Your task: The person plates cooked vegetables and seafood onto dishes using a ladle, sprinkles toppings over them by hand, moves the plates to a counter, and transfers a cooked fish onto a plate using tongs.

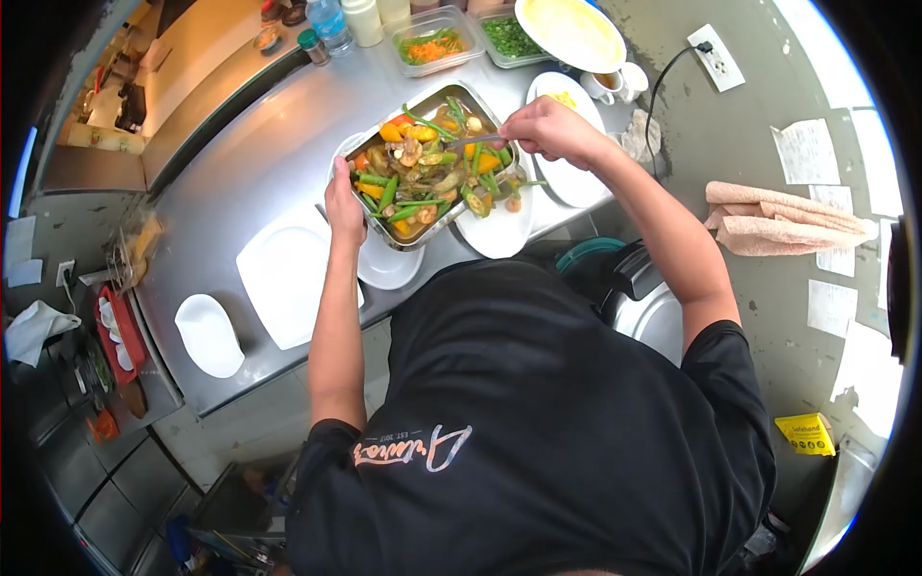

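Observation:
A rectangular metal pan point(444, 228) is full of mixed vegetables point(408, 178), with green beans, okra, orange squash and what look like shrimp. My left hand point(346, 206) grips the pan's left side. My right hand point(552, 132) is closed around the slim handle of a metal utensil point(477, 140), whose far end is buried in the food. White dishes lie partly under the pan: a plate point(499, 235) at its lower right, with pieces of food by its upper edge, and a round bowl point(392, 267) below it.
White plates point(279, 288) and a curved white dish point(208, 336) stand on the steel counter point(216, 206). Another plate point(579, 178) lies at the right. Tubs of shredded carrot point(435, 46) and chopped greens point(514, 36) line the back. A cord point(658, 86) hangs from the wall outlet.

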Demonstrator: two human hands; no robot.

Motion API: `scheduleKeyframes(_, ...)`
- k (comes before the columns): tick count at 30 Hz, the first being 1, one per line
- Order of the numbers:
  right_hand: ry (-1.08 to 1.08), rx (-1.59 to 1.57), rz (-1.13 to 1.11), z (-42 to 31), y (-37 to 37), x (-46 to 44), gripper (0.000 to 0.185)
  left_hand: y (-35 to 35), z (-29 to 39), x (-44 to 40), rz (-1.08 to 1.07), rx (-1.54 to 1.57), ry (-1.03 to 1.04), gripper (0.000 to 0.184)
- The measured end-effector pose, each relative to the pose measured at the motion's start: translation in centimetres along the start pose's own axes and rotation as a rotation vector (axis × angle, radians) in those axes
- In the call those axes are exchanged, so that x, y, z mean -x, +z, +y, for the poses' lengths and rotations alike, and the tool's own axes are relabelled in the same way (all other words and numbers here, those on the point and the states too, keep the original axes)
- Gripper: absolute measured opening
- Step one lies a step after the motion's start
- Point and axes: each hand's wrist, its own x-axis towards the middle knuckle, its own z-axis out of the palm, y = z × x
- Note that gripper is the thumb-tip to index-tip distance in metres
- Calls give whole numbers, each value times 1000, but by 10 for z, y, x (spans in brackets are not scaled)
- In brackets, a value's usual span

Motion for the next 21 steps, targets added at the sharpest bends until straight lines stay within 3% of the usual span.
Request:
scheduleKeyframes(12, 4, -35, 92, 5, -17, 31, 24, -27, -21, -5, 52, 80, 32, 58)
scheduleKeyframes(21, 128, 125, 251, 48, -28, 88, 26, -78, 14, 22, 165, 143, 40, 57)
